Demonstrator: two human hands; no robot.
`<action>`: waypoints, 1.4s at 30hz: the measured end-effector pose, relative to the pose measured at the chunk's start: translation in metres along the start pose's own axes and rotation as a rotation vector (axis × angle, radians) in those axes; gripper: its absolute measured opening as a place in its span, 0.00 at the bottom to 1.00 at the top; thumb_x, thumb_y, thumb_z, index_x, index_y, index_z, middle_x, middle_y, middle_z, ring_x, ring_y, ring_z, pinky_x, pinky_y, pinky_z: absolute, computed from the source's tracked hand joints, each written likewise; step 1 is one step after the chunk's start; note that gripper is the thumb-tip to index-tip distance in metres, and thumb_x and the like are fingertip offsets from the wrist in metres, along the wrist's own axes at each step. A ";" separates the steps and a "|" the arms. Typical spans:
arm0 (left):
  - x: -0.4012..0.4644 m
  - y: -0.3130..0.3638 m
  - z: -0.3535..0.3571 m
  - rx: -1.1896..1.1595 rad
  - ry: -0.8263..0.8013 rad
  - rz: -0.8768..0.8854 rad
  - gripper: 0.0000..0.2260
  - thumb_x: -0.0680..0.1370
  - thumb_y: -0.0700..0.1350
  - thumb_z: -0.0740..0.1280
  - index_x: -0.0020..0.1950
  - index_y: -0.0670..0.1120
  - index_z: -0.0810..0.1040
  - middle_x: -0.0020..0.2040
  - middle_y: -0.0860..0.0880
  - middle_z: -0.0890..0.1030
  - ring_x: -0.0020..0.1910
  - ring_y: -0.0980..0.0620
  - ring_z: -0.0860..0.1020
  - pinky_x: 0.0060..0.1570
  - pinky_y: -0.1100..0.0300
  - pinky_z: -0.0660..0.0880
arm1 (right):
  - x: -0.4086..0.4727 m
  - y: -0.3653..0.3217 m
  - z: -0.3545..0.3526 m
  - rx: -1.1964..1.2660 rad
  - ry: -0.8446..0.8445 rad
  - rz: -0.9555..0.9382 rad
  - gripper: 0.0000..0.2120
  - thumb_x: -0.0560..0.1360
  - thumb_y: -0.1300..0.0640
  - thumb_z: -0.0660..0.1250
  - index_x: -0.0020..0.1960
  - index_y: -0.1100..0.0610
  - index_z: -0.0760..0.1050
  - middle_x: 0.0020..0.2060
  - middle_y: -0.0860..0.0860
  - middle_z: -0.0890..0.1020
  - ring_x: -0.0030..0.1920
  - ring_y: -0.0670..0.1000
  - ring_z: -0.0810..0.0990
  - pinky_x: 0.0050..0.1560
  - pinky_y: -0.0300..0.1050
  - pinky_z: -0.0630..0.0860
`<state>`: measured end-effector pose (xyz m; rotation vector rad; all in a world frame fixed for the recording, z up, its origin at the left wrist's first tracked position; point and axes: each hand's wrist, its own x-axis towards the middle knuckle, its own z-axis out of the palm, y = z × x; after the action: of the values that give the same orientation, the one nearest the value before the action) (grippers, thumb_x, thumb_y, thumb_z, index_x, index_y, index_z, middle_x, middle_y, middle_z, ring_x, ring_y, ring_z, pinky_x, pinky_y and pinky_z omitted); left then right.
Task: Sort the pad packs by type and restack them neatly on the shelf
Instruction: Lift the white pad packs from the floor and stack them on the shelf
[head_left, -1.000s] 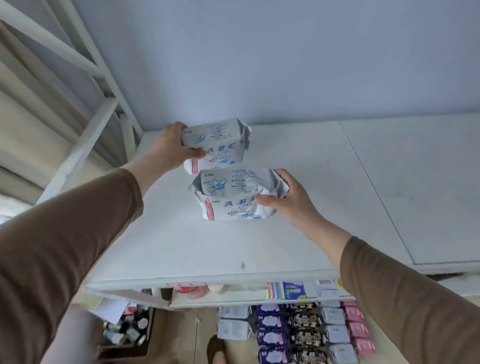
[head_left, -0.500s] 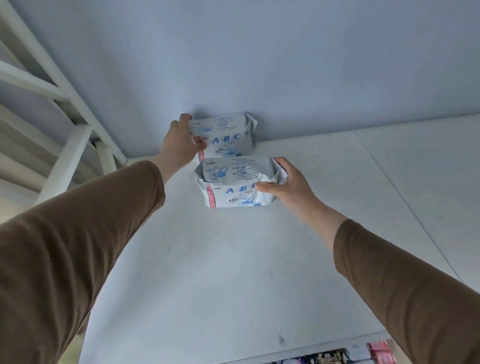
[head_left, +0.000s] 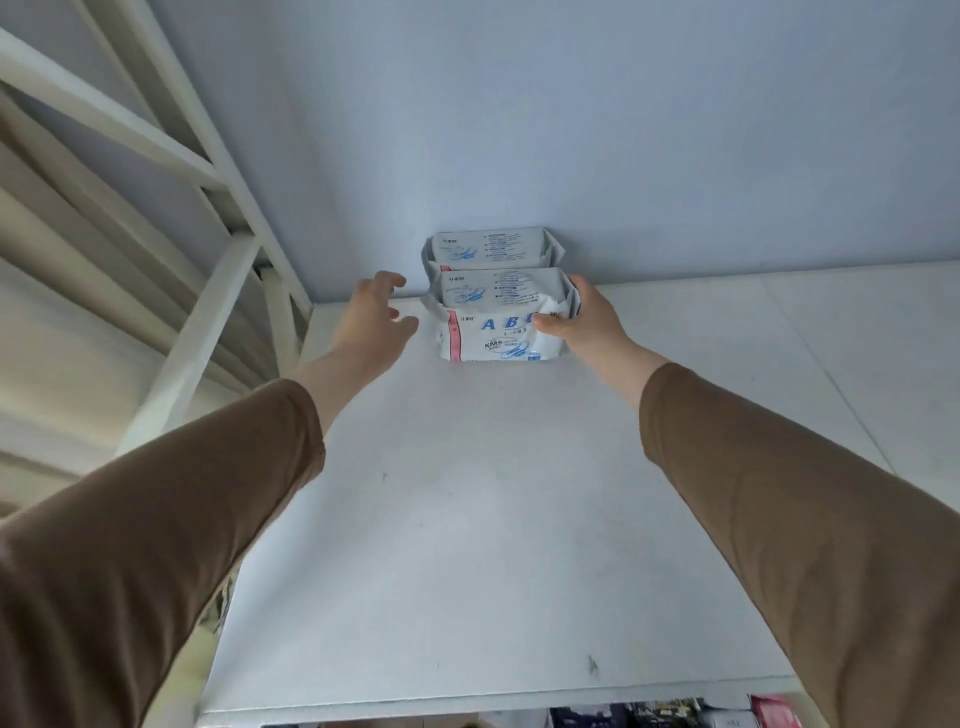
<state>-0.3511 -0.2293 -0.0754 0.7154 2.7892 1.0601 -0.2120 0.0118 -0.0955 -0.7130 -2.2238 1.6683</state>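
Right hand (head_left: 587, 325) gripping near pack (head_left: 498, 325), "ABC", "KMS"; far pack (head_left: 491, 248) probably at wall (head_left: 519, 130). Left hand (head_left: 375, 317) spread, empty. Shelf (head_left: 467, 519) bare nearer.

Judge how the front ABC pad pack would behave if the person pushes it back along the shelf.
The front pad pack looks soft: its wrapper is crinkled where the right hand grips it, so it would probably give rather than slide rigidly. It sits broad and low on the shelf, so tipping seems unlikely.

two white abc pad packs (head_left: 496, 322) (head_left: 491, 248) stand touching, rear one against the wall.
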 end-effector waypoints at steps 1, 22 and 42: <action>-0.010 0.002 0.000 0.004 0.002 0.001 0.20 0.77 0.42 0.67 0.69 0.49 0.70 0.65 0.48 0.70 0.56 0.51 0.76 0.41 0.58 0.75 | -0.003 -0.002 0.000 -0.031 0.019 0.014 0.31 0.71 0.60 0.76 0.71 0.55 0.67 0.64 0.51 0.79 0.63 0.52 0.78 0.67 0.57 0.74; -0.402 0.068 0.025 0.291 0.023 0.153 0.17 0.77 0.48 0.68 0.65 0.50 0.75 0.62 0.51 0.77 0.63 0.48 0.71 0.54 0.51 0.74 | -0.370 0.037 -0.071 -0.522 -0.123 -0.356 0.16 0.78 0.53 0.67 0.65 0.51 0.73 0.63 0.45 0.75 0.66 0.47 0.68 0.60 0.38 0.63; -0.600 -0.114 0.271 0.323 -0.431 -0.136 0.18 0.76 0.46 0.67 0.65 0.49 0.74 0.61 0.50 0.76 0.62 0.47 0.71 0.55 0.52 0.72 | -0.546 0.383 0.025 -0.398 -0.232 0.329 0.14 0.77 0.56 0.69 0.62 0.53 0.74 0.60 0.48 0.77 0.56 0.49 0.78 0.54 0.46 0.75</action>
<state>0.1986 -0.4076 -0.4114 0.6720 2.5973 0.3750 0.3208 -0.2178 -0.4259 -1.0796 -2.7728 1.5199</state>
